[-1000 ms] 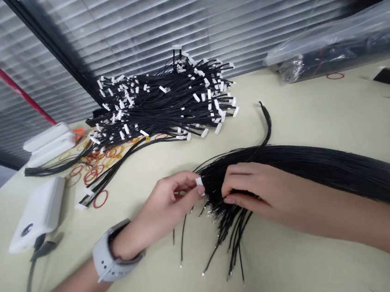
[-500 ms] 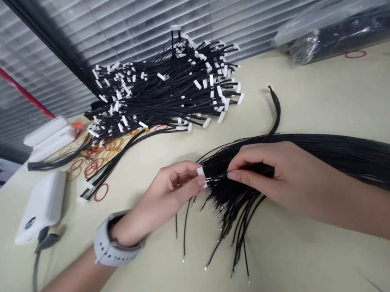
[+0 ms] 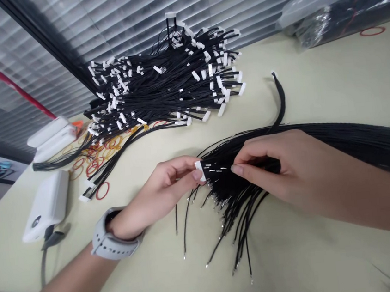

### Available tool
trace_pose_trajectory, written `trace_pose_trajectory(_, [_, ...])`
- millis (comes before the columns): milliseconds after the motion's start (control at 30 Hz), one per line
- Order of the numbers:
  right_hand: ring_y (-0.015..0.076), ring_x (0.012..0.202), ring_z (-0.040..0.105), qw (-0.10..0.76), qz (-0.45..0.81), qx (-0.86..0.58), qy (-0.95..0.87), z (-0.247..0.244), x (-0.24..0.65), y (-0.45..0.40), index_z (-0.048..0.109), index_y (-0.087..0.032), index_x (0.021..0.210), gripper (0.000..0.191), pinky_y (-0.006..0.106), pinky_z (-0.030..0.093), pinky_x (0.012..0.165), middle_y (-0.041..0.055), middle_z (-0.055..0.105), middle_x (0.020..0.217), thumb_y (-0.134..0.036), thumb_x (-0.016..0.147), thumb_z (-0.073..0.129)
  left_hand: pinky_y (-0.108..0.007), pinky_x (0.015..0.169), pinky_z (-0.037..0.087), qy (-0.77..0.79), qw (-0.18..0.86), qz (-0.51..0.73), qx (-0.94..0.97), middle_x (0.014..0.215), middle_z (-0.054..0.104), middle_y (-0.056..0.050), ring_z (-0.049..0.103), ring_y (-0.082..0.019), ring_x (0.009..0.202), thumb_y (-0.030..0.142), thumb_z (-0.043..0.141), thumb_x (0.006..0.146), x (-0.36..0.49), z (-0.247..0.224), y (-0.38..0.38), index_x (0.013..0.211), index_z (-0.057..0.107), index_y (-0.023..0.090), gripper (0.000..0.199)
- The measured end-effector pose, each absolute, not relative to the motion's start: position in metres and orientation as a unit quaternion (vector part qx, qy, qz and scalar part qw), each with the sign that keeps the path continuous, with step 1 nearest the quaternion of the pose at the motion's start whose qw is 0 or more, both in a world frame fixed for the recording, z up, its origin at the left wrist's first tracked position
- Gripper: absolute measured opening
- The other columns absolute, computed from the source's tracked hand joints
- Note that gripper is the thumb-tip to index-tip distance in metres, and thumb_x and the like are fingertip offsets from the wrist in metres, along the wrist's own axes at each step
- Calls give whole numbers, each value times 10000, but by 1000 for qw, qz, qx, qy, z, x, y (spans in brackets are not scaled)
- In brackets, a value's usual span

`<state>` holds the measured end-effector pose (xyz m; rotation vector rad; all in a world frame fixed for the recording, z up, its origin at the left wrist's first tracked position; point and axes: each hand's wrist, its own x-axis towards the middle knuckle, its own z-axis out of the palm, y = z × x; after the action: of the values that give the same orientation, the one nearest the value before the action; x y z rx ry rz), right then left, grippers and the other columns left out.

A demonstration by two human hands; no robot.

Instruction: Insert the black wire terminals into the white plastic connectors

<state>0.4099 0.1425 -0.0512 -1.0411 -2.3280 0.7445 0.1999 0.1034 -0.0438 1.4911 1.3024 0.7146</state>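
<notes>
Between the thumb and fingers of my left hand [image 3: 166,181] is a small white connector housing [image 3: 200,170], with its open side toward the right. My right hand [image 3: 277,167] pinches black wires just right of the housing; their crimped metal tips point at it with a short gap between. How many wires it holds I cannot tell. Beneath both hands lies a thick bundle of black wires [image 3: 341,144], its loose ends with metal terminals fanned out and hanging toward the front. A short strand of wires curls up behind my right hand.
Behind is a big pile of black wire harnesses [image 3: 161,89] with white connectors. Rubber bands [image 3: 94,166] lie in front of it. At the left are a white power bank [image 3: 48,205] with a cable and white boxes [image 3: 53,137]. A plastic-wrapped bundle [image 3: 344,14] lies back right.
My right hand has drawn slightly right, away from the housing, and the metal tips now show in the gap. My left hand still grips the housing. The whole view has shifted a little.
</notes>
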Motion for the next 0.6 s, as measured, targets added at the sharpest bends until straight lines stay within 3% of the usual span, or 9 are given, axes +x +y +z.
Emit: trace_pose_trajectory(600, [44, 398, 417, 218, 257, -371, -865, -56, 410, 145, 643, -220, 637, 178, 197, 283, 354, -62, 565, 524, -228, 777, 535, -216, 660, 459, 545, 468, 269, 642, 750, 607, -12, 554, -112, 708, 200, 535, 850, 203, -42, 102, 823, 621, 158, 99])
